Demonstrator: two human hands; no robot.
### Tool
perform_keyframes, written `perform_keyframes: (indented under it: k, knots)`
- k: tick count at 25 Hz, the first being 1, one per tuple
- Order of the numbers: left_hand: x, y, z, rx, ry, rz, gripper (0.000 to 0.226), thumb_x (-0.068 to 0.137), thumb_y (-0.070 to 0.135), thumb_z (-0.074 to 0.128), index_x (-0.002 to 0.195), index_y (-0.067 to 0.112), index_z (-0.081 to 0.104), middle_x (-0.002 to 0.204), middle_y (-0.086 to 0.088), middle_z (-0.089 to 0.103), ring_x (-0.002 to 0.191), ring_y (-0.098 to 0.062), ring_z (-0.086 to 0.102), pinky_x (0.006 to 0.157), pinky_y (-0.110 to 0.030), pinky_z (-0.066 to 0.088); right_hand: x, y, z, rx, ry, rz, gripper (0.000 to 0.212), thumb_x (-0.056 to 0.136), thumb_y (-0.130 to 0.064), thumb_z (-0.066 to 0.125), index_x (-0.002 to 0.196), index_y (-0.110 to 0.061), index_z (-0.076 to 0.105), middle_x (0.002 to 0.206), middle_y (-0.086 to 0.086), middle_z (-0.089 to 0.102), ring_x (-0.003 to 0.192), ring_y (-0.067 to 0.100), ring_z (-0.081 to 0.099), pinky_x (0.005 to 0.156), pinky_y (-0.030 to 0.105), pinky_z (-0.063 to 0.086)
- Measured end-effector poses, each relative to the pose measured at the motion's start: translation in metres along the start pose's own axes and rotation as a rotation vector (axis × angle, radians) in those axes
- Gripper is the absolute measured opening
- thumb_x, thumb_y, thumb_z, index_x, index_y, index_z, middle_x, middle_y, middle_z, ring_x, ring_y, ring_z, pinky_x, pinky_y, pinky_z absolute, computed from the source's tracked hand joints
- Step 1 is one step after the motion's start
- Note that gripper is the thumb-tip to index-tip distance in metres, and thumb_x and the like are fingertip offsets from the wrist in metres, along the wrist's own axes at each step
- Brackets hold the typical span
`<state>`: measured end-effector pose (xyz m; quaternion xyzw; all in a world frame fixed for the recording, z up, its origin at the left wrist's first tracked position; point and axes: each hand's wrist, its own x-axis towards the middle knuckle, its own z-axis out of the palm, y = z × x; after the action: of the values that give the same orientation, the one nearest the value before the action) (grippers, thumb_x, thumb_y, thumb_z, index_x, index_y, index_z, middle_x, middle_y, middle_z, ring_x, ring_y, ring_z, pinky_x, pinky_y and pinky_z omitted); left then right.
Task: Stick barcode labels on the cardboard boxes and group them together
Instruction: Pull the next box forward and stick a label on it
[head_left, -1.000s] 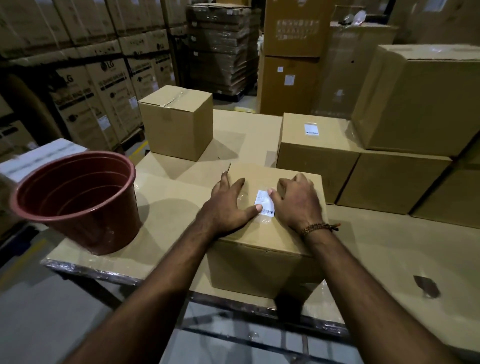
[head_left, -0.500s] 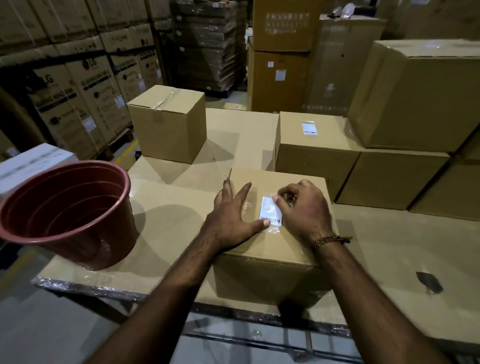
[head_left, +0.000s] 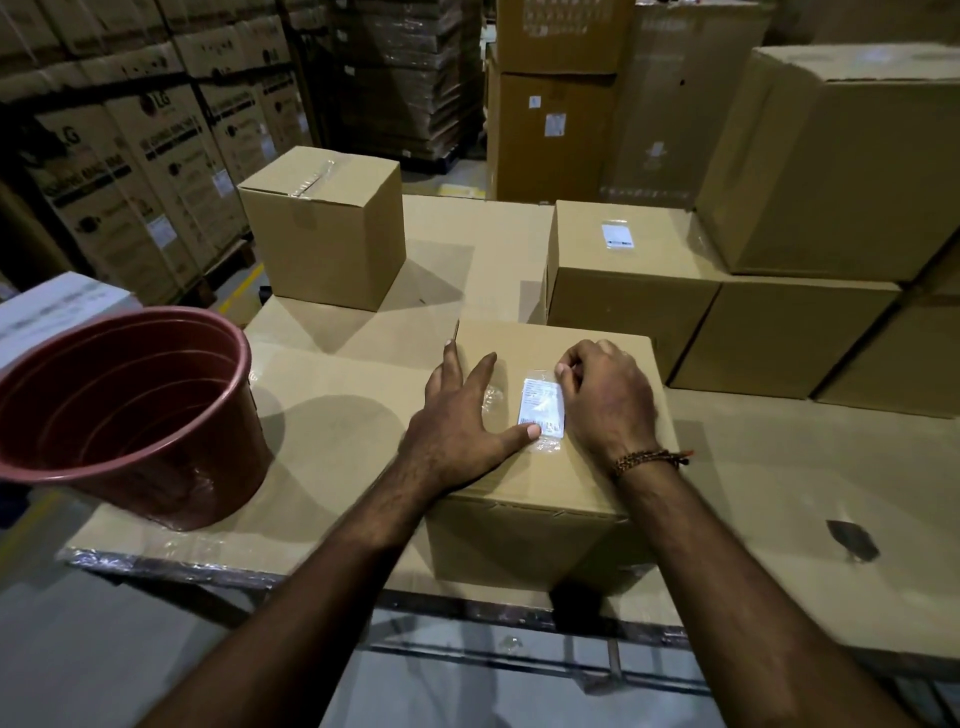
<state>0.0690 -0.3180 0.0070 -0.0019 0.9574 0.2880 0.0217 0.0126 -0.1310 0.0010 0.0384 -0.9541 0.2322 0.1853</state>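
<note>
**Both hands on a label on the nearest box**

Your left hand (head_left: 457, 421) lies flat on top of the nearest cardboard box (head_left: 540, 483), fingers spread and straight, grip open. Its thumb tip presses the lower left corner of a barcode label (head_left: 542, 405). Your right hand (head_left: 605, 400) rests just to the right of that label with its fingers curled under; its fingertips meet the label's upper right edge, but you cannot tell whether they pinch it or only press it down. A beaded bracelet (head_left: 649, 460) circles your right wrist.

The label is white with dark print and sits under a clear, shiny cover, near the middle of the box top. The box stands at the near edge of a cardboard-covered surface (head_left: 337, 405), directly in front of you.

To the left, a reddish-brown plastic bucket (head_left: 130, 410) stands on the same surface, well apart from the box. Behind it and farther back stands a taped box (head_left: 324, 228) showing no label from here. To the right rear, just beyond the box under your hands, a labelled box (head_left: 623, 275) carries its own white sticker on top. Beside it are more plain boxes (head_left: 779, 338), with a large box (head_left: 841, 161) stacked on them.

Around the surface rise tall stacks of printed cartons (head_left: 130, 156).
</note>
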Motion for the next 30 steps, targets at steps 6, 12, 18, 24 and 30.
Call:
perform_keyframes:
  k: [6,12,18,24,30]
  knots:
    - [-0.003,0.002,-0.002,-0.006,-0.001,-0.001,0.111,0.083,0.078,0.069,0.169,0.037,0.013,0.177,0.004,-0.020,0.164,-0.024,0.001,0.120,-0.057,0.033,-0.004,0.003,0.000,0.017,0.022,-0.050,0.012,0.105,-0.025,0.057,0.100,-0.019,0.066,0.099,0.003,0.066,0.092,0.025,0.057,0.079,0.040,0.048]
    - [-0.003,0.002,-0.001,0.000,0.000,-0.011,0.112,0.081,0.080,0.068,0.169,0.036,0.013,0.177,0.004,-0.020,0.164,-0.026,0.002,0.120,-0.059,0.034,-0.006,0.005,0.000,0.146,0.047,-0.024,0.009,0.104,-0.025,0.058,0.096,-0.025,0.063,0.099,-0.003,0.062,0.088,0.021,0.058,0.074,0.044,0.055]
    - [-0.003,0.003,-0.002,0.000,0.001,-0.017,0.112,0.082,0.080,0.068,0.169,0.036,0.014,0.177,0.005,-0.019,0.164,-0.025,0.002,0.121,-0.060,0.035,-0.008,0.004,-0.004,0.240,0.047,-0.038,0.010,0.104,-0.023,0.058,0.095,-0.027,0.059,0.097,-0.008,0.060,0.085,0.016,0.057,0.073,0.042,0.054]
    - [-0.003,0.004,-0.003,0.011,-0.004,-0.028,0.112,0.082,0.080,0.068,0.169,0.036,0.014,0.177,0.005,-0.019,0.164,-0.025,0.003,0.120,-0.060,0.035,-0.011,-0.001,-0.017,0.470,-0.084,0.089,0.008,0.107,-0.036,0.060,0.114,-0.033,0.058,0.079,-0.004,0.070,0.077,0.020,0.068,0.072,0.050,0.058]
    - [-0.003,0.003,-0.002,0.015,0.006,-0.028,0.111,0.082,0.082,0.066,0.169,0.035,0.014,0.177,0.004,-0.018,0.164,-0.027,0.004,0.117,-0.061,0.036,-0.017,0.013,-0.045,0.697,-0.474,0.177,0.108,0.080,-0.015,0.094,0.166,-0.031,0.031,0.084,-0.003,0.071,0.076,0.011,0.065,0.089,0.035,0.058]
